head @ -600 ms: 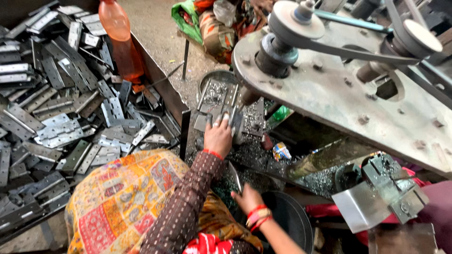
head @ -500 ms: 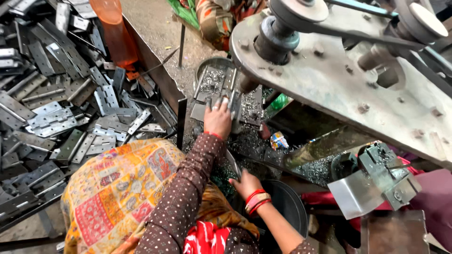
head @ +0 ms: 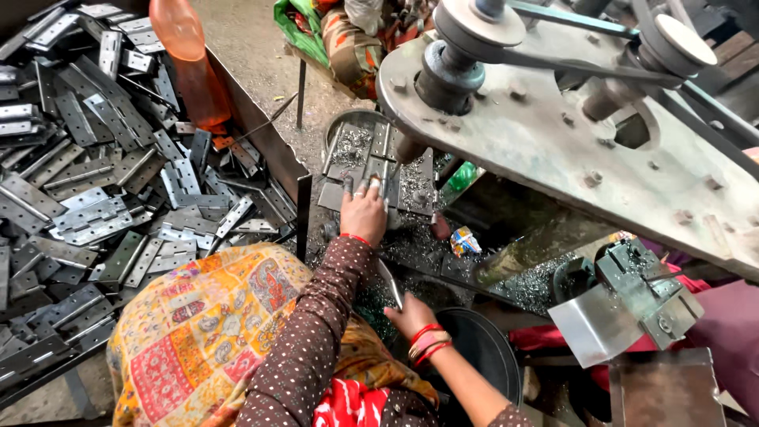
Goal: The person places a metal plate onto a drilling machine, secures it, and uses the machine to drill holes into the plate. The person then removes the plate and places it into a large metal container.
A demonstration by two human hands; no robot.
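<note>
We see soft, even daylight, no hard glare. Hinge pile [head: 103, 182] shines pale grey. Under the machine plate [head: 553, 150] it is dark w/ deep shadow. Edges look slightly stretched.
</note>
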